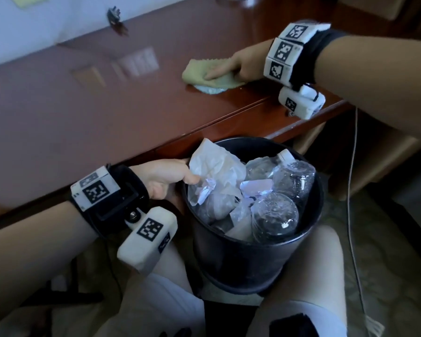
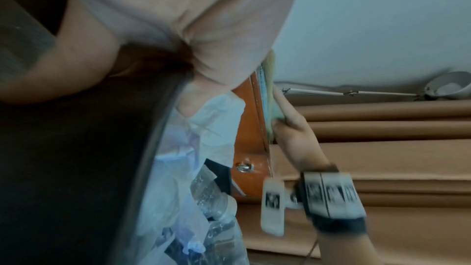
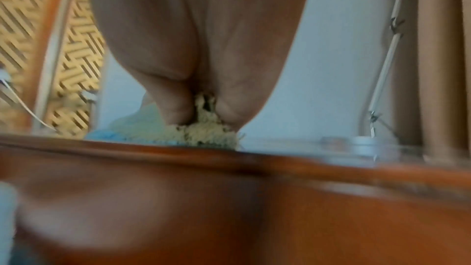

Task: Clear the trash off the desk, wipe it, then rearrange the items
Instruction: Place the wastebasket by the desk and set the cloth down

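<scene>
My right hand [image 1: 238, 65] presses the cloth [image 1: 204, 74] flat on the worktop [image 1: 88, 103] at 1 o'clock; left hand [image 1: 165, 177] grips the bin [image 1: 248, 259] rim.

Head view steeply down over desk [image 1: 107, 98] and bin [image 1: 248, 259]; wrist views close, low, both on the desk edge.

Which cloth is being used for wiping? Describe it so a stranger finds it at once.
Start at the reddish-brown desk and follow its front edge toward the right hand. Under that hand lies the cloth, pressed flat on the desktop. It is a fuzzy yellow-green rag with a pale blue underside, the only soft thing on the glossy wood.
</scene>
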### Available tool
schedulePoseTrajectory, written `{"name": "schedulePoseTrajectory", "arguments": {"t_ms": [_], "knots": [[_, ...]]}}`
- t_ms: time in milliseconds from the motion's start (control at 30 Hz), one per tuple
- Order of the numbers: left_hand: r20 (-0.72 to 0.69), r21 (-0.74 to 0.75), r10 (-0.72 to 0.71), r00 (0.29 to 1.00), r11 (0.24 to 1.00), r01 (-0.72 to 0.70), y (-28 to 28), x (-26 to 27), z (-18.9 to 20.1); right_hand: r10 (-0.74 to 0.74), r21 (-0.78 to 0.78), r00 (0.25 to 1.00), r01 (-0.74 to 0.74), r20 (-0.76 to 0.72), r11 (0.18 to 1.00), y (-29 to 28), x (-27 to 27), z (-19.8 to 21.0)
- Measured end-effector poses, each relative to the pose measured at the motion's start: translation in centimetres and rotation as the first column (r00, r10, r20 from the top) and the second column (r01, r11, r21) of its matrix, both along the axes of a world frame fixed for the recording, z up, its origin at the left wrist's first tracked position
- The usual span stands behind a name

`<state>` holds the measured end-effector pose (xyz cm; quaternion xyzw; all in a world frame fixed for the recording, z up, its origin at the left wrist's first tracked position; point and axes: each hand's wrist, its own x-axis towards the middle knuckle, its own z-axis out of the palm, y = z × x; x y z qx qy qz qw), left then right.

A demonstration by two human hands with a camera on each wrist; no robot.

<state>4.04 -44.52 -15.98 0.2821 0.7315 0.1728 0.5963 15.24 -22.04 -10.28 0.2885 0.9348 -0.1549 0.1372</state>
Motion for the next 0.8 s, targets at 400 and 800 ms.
{"name": "schedulePoseTrajectory", "arguments": {"t_ms": [400,800], "knots": [[0.118,0.044,0.045,0.992,0.998,-0.051,-1.1,-0.7,-0.3,-0.017,-0.293,0.972,-0.054,-0.235,0.955,-8.0,8.3,-2.1],[0.101,0.063,0.021,0.995,0.998,-0.028,-1.7,-1.1,0.4,-0.348,-0.119,0.737,0.345,-0.579,0.931,-5.9,5.9,3.5]]}}
